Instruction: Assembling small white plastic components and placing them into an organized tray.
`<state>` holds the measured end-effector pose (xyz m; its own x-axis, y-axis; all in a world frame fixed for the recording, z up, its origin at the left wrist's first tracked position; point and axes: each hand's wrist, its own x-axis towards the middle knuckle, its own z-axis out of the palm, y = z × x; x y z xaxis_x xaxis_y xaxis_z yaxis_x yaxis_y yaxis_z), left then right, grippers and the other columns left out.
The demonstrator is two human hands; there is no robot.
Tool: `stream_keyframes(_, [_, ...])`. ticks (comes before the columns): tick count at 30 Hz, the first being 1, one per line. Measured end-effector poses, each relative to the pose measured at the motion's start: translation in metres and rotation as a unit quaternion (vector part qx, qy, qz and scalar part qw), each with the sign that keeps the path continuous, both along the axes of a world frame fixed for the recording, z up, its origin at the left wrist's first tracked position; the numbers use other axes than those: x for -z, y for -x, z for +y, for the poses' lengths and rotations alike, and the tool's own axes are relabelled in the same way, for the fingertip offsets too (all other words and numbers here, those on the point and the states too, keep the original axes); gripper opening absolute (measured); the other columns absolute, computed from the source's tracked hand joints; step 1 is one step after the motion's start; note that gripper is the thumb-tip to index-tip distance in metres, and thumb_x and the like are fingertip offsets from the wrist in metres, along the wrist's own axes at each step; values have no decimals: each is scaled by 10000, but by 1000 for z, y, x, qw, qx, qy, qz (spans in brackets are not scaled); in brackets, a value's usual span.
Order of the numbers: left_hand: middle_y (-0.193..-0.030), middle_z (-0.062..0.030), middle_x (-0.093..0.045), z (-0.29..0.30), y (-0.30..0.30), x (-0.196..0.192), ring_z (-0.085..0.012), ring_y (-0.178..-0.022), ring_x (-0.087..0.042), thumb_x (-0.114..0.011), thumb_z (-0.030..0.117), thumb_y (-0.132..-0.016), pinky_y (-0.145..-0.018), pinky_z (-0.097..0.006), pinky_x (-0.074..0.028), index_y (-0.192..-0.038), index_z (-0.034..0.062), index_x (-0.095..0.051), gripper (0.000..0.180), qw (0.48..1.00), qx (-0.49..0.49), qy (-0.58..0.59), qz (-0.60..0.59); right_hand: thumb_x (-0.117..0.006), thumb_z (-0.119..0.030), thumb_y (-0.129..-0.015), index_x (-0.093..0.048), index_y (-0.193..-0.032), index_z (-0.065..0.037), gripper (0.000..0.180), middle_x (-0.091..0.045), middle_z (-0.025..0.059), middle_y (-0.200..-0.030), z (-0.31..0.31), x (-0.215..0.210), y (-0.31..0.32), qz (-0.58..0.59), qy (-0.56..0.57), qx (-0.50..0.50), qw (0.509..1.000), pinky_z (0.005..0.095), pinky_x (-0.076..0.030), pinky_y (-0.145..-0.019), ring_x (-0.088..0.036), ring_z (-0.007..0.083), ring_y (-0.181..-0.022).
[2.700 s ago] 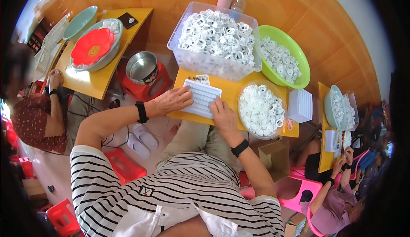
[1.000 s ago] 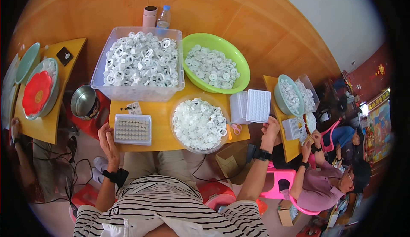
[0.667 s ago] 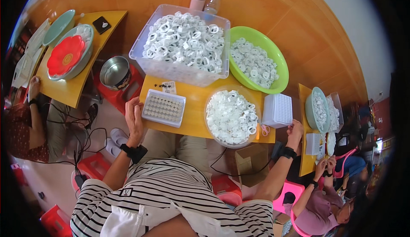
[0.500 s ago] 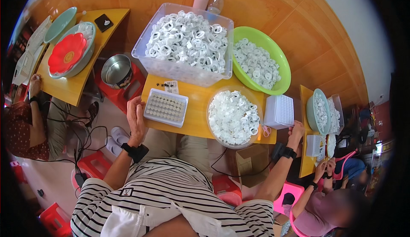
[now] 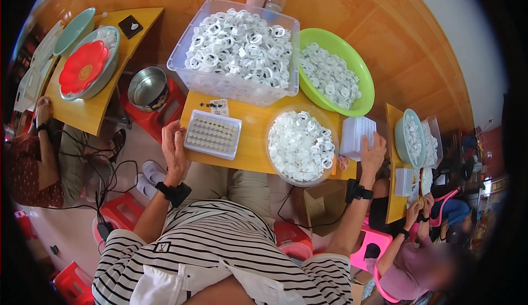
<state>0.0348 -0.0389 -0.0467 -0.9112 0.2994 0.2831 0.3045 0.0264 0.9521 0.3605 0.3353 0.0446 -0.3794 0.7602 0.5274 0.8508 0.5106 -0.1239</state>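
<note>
This looks like a small workshop. A yellow wooden table (image 5: 253, 143) has a white plastic tray (image 5: 209, 153) of small round pieces (image 5: 212, 134), a big clear plastic box (image 5: 234, 88) holds heaped white plastic parts (image 5: 239, 46), and other people (image 5: 406, 271) sit nearby.

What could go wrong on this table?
The white tray of small discs sits by the table's front edge; the left hand beside it might bump it and scatter them. The stack of trays stands near the table's right end, so the right hand could knock it off. The heaped clear bin might spill if jostled.
</note>
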Motion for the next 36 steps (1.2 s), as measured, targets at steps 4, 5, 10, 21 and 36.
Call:
stream_keyframes(4, [-1003,-92,-476,1,-1,-2,-181,-908,-542,-404,124,-909,-814,-301,-439,-1102,-16,-482,251,1000,-2,7,3,-571,-347,-815,-592,-1080,-71,383,-535,133,-1076,-9,1,10,-44,71,68,994,458,-430,-784,-501,352,-979])
stream_keyframes(5, [-998,-91,-474,1,-1,-1,-180,-904,-543,-405,119,-908,-812,-301,-440,-1099,-15,-483,246,1000,-1,6,7,-571,-347,-815,-592,-1080,-71,383,-535,133,-1076,-9,1,9,-44,70,68,994,458,-430,-784,-501,352,-979])
stream_keyframes(10, [-995,-89,-471,2,-2,-8,-177,-896,-542,-405,105,-908,-810,-296,-438,-1087,-17,-487,231,1000,-7,10,12,-599,-321,-800,-608,-1058,-84,351,-542,126,-1056,-5,4,9,-39,39,61,997,462,-431,-766,-512,340,-957])
stream_keyframes(21, [-981,-101,-485,-1,2,1,-178,-881,-540,-407,90,-897,-784,-293,-433,-1067,-22,-497,223,999,-10,22,22,-611,-276,-792,-614,-1029,-74,311,-558,120,-1028,-3,1,7,-66,41,26,997,445,-443,-752,-534,340,-927])
stream_keyframes(36, [-1001,-96,-484,1,-1,-5,-184,-893,-549,-412,100,-905,-797,-294,-439,-1076,-25,-497,228,1000,-9,12,15,-692,-361,-704,-481,-1215,-56,631,-491,196,-1133,6,-2,5,34,149,82,985,428,-412,-874,-496,367,-1058])
